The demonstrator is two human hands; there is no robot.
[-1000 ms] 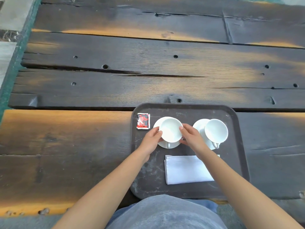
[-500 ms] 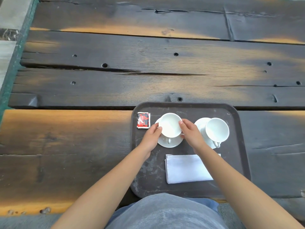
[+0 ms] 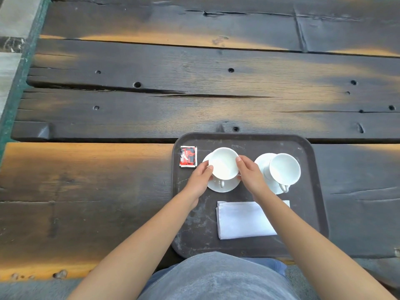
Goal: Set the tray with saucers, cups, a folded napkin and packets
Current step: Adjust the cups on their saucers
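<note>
A dark brown tray lies on the wooden table in front of me. On it a white cup stands on a white saucer, its handle towards me. My left hand touches the cup's left side and my right hand its right side, so both hold it. A second white cup sits on its saucer to the right. A red packet lies in the tray's far left corner. A folded white napkin rests near me, partly under my right forearm.
The table is made of dark, worn planks with cracks and holes and stretches far beyond the tray. Its left edge borders a green strip and pale floor. My grey-clothed lap is at the bottom.
The cup between my hands has shifted slightly away from me on its saucer. My hands stayed on either side of it.
</note>
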